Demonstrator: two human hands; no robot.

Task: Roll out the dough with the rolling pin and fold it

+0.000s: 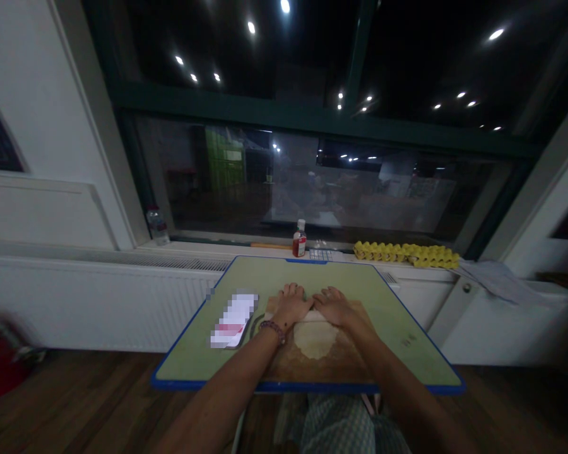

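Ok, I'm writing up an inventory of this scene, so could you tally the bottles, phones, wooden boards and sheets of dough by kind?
Bottles: 2, a clear bottle and a sauce bottle
Phone: 1
Wooden board: 1
Dough sheet: 1
Total: 5

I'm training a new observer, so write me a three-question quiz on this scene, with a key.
1. Which lies left of the wooden board: (a) yellow egg carton, (b) phone, (c) bottle?
2. True or false: the bracelet is on the right wrist.
3. What pale, flat thing lies on the board, nearer the wearer than the left hand and right hand?

Key: 1. b; 2. False, left wrist; 3. A dough-like sheet.
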